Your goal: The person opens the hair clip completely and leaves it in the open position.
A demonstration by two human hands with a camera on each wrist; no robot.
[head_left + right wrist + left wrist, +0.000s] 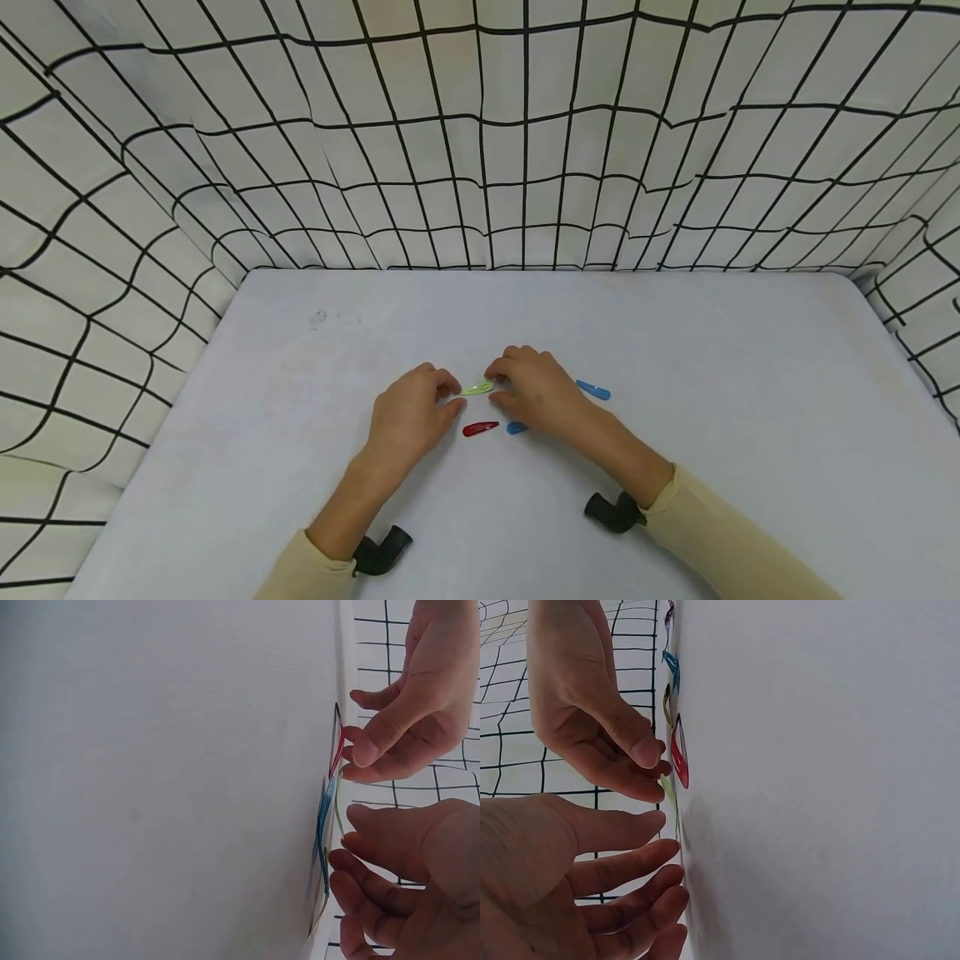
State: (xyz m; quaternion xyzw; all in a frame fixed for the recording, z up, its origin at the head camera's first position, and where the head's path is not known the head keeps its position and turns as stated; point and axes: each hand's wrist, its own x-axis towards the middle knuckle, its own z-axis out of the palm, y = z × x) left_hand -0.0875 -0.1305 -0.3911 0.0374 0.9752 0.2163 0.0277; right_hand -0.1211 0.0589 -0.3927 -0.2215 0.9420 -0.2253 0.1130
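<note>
A light green snap hair clip (477, 388) lies on the white table between both hands. My left hand (415, 412) is at its left end, fingertips right by the tip and thumb apart from the index finger. At the other end is my right hand (542, 392), its thumb and index finger spread around the clip's end. Toward me lies a red hair clip (481, 428). Beside it is a blue hair clip (516, 427), partly hidden under my right hand. Another blue hair clip (593, 389) lies right of that hand. In the left wrist view the green clip (669, 787) spans the gap between the hands.
The white table (750, 375) has a straight far edge. A black grid net over pale walls (495, 150) surrounds its back and sides. Black bent pieces (384, 550) sit at both wrists by the beige sleeves (735, 533).
</note>
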